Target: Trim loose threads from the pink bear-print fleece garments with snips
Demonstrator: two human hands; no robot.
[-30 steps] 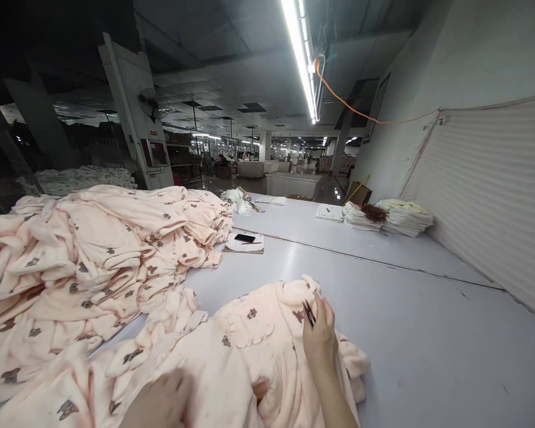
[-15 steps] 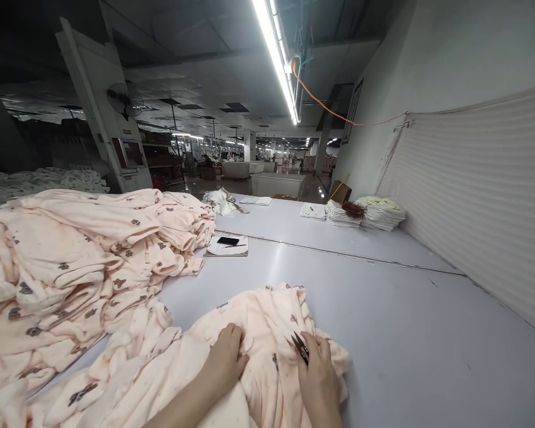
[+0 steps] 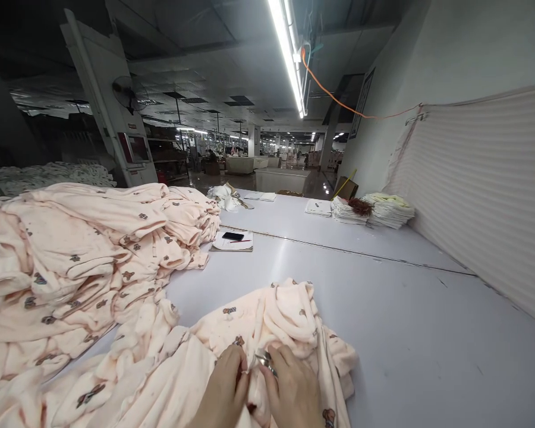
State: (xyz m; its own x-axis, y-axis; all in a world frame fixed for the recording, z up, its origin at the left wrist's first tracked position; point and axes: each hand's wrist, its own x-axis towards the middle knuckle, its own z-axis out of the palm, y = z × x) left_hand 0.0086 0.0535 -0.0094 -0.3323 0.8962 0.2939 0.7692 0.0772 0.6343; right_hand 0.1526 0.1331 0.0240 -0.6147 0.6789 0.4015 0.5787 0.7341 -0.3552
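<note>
A pale pink fleece garment [image 3: 276, 318] with small brown bear prints lies bunched on the white table [image 3: 405, 333] in front of me. My left hand [image 3: 225, 389] pinches a fold of this garment, fingers closed on the cloth. My right hand [image 3: 294, 392] is right beside it, curled around small thread snips [image 3: 264, 360] whose metal tips point at the pinched spot. Both hands touch the fabric near the bottom edge of the view.
A big heap of the same pink garments [image 3: 80, 249] fills the left side. A phone on a notebook [image 3: 232, 239] lies behind it. Folded white stacks [image 3: 374, 211] sit at the far right, along a ribbed wall [image 3: 485, 196]. A factory hall extends beyond.
My hands have come together on the garment; the left hand slid right and now pinches the cloth. The snips turned from pointing up-left to lying against the fold. The garment is bunched higher.
</note>
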